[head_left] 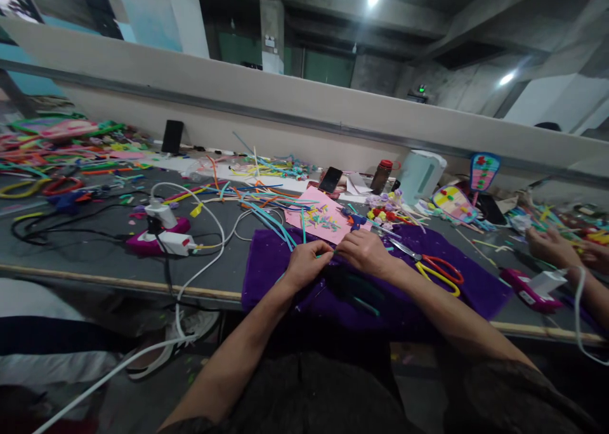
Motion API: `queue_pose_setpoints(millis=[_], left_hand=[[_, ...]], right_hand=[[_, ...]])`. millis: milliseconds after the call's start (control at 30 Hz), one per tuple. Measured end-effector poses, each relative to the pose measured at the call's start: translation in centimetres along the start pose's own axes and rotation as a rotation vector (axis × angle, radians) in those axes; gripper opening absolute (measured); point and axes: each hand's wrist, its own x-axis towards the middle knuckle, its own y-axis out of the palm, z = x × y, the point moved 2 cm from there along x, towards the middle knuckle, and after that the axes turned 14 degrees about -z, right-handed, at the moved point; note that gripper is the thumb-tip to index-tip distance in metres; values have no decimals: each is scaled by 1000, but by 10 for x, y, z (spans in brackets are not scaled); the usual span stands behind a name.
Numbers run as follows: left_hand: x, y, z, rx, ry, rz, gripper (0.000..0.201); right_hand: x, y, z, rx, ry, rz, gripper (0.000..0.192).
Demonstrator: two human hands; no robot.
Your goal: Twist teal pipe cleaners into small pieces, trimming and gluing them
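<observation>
Both hands meet over a deep purple felt cloth (457,282) spread at the near edge of the long grey desk (95,243). The left hand (307,264) is curled nearly closed, thumb and forefinger pinched on a thin teal strip (327,254) that runs across to the right hand (366,253). The right hand is also folded in, its fingertips gathered at the other end of the same strip, so the strip lies directly between the two hands, just above the cloth. How tightly the right fingers grip it cannot be told.

Just beyond the hands lies a pink sheet of paper (318,215) scattered with small coloured bits, its near corner close to the left knuckles. To the right of the right hand, resting on the purple cloth, are scissors with red and yellow handles (435,270), their blades pointing toward the wrist. A loose fan of blue, orange and teal strips (266,209) spreads on the desk beyond the left hand.

Further left, a white plug adapter (162,215) sits on a magenta power strip (147,243), with a white cable (209,231) looping off the desk edge. A dark phone (330,179), a brown bottle with a red cap (381,176) and a white kettle (421,175) stand near the back wall. At the far right, another person's hand (552,247) rests on the desk, well apart.
</observation>
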Motion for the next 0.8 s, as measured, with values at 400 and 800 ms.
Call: queue_pose_setpoints(millis=[400,800], left_hand=[[-7,3,-7,351,507,-61,16],[0,-3,1,-231,-130,-42,24]], right_hand=[[4,-1,-6,325,387,257,12],[1,-2,-23,955,813,259,24]])
